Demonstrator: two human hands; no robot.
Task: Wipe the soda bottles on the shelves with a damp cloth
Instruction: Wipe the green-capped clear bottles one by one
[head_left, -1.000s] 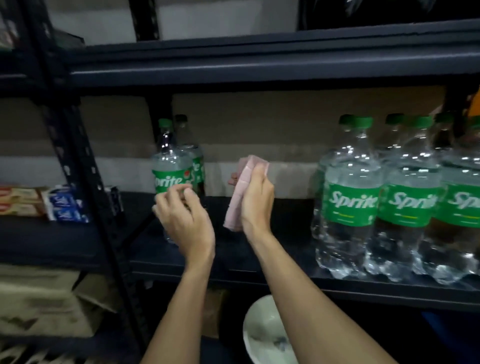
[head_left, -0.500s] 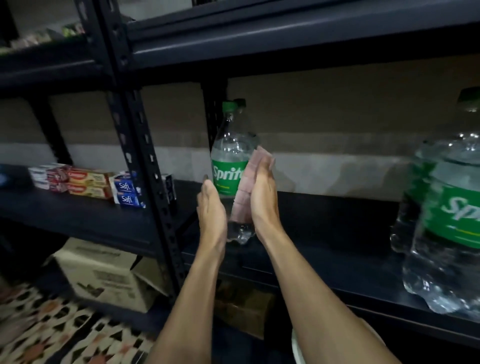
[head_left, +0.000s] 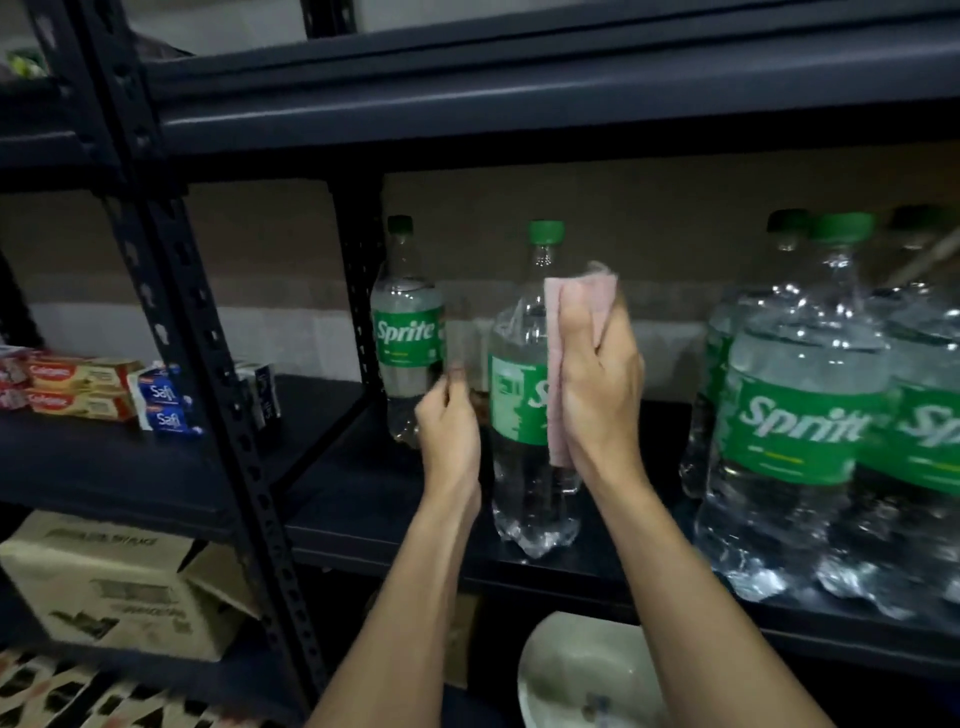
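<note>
Cloth (head_left: 586, 297), pink and folded, sat gripped in the right hand (head_left: 597, 400) against a clear plastic bottle (head_left: 514, 421); the left hand (head_left: 449, 436) was blurred, its grip unclear.

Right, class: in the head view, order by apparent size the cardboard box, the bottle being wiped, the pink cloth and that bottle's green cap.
Roughly level, too close to rank: cardboard box and bottle being wiped.
Then pink cloth.
Smallest: green cap.

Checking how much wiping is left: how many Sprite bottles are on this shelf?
5 Sprite bottles visible: one at back left, one in front under the pink cloth, three clustered at right. More may hide behind them.
</note>
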